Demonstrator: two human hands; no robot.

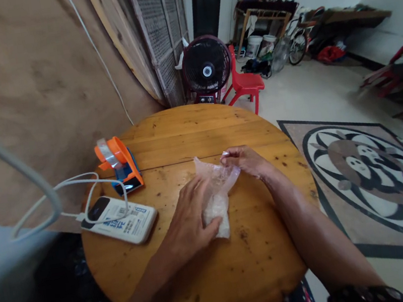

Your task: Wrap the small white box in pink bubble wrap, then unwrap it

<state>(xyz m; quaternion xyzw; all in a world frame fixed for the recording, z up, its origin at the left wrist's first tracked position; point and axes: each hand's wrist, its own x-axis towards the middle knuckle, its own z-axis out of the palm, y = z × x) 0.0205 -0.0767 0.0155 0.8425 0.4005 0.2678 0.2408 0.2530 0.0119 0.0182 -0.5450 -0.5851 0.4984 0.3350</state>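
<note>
A translucent plastic bag (220, 200) with whitish contents lies on the round wooden table (273, 241). My left hand (192, 213) rests along the bag's left side, its fingers spread and its thumb across the lower part. At the bag's upper right, my right hand (245, 159) has its thumb and fingers pinched together on the raised plastic edge. The bag's upper end is loose and flared.
On the table's left are an orange tape dispenser (120, 156) and a white power bank (122, 219) with a looping white cable (32, 170). Beyond the table stand a black fan (206, 63) and a red chair (247, 81).
</note>
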